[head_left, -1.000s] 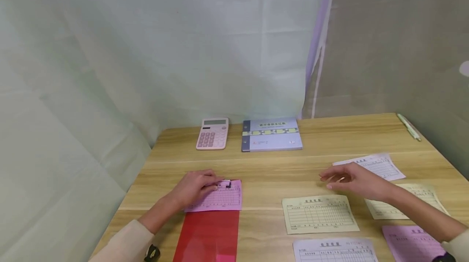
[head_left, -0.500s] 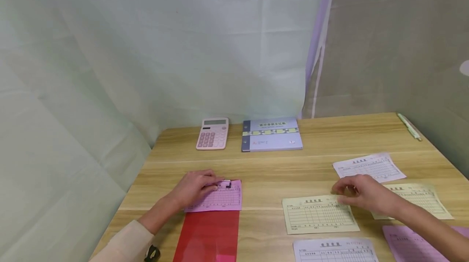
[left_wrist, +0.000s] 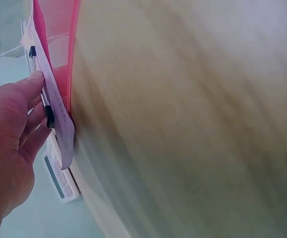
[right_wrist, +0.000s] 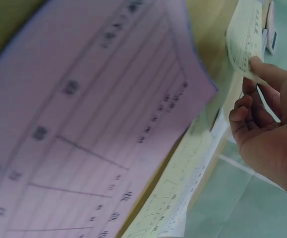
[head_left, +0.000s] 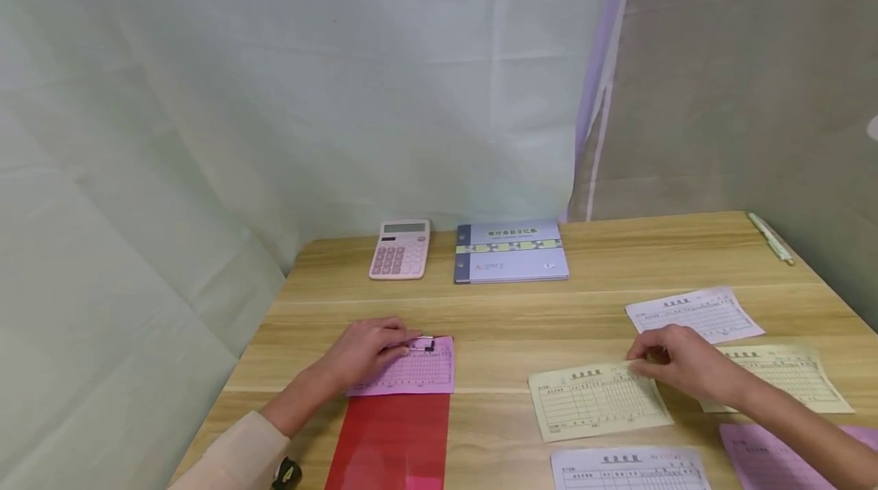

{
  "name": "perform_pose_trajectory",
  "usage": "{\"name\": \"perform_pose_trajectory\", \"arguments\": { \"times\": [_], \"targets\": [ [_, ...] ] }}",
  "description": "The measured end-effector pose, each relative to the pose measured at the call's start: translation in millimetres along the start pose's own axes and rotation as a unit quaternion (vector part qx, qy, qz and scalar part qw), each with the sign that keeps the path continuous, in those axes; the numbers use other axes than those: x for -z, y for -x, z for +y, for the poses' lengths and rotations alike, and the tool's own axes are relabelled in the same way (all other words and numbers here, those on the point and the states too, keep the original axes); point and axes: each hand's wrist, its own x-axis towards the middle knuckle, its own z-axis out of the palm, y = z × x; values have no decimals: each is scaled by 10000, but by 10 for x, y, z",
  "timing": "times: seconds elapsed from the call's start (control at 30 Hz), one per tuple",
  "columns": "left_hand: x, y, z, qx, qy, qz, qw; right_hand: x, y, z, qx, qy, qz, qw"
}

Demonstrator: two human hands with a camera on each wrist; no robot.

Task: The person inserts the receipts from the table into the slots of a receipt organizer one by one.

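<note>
Pinching the upper right corner of a yellow slip (head_left: 590, 405) between thumb and fingertips, a person's right hand (head_left: 675, 360) is right of centre in the lower half of the head view; the yellow slip, printed with a ruled form, lies at lower centre-right, and the right-wrist view shows its held corner curving up. At lower centre-left, the left hand (head_left: 370, 349) grips a metal clip (head_left: 427, 345) with black ends, thumb on its bar, at the top edge of a clipped pink slip (head_left: 421, 377). That slip lies over the top of a red folder (head_left: 394, 429), which runs down past the bottom edge of the frame. A cream sleeve (head_left: 236, 448) covers the left forearm, and just beside it, near the bottom edge, is a small black object (head_left: 286, 472) too unclear to name. More printed slips surround the right hand: a white slip (head_left: 696, 315) above it, a second yellow slip (head_left: 799, 379) to its right and partly behind the forearm, a loose pink slip (head_left: 761, 456) at lower right, and a lower white slip (head_left: 627, 471) cut off by the bottom edge. Along the far side of the wood-grain surface (head_left: 494, 322), a pink calculator (head_left: 400, 250) sits left of centre, a blue-grey book (head_left: 511, 252) with a green patterned band lies near it in the middle, and a pale pen (head_left: 771, 238) rests at the right edge. Pale fabric (head_left: 384, 94) fills the upper part of the frame.
</note>
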Motion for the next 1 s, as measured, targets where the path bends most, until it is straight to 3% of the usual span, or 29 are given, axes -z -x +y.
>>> {"name": "perform_pose_trajectory", "arguments": {
  "times": [0.13,0.33,0.5,0.73,1.0],
  "targets": [
    [4,2,-2,-7,60,-31,10000,35,-75,-40,-80,-2,176,9998],
    [8,-6,11,89,194,-112,9997,91,-223,-140,-761,-410,-23,9963],
    [16,-3,19,221,213,-165,9994,76,-343,-227,-1271,-1003,-66,9868],
    [21,-11,19,218,263,-189,9992,-77,-494,-316,-1823,-1566,86,9707],
    [30,-5,33,140,208,-139,9996,-295,-615,-353,-2083,-1644,132,9641]
  ]
}}
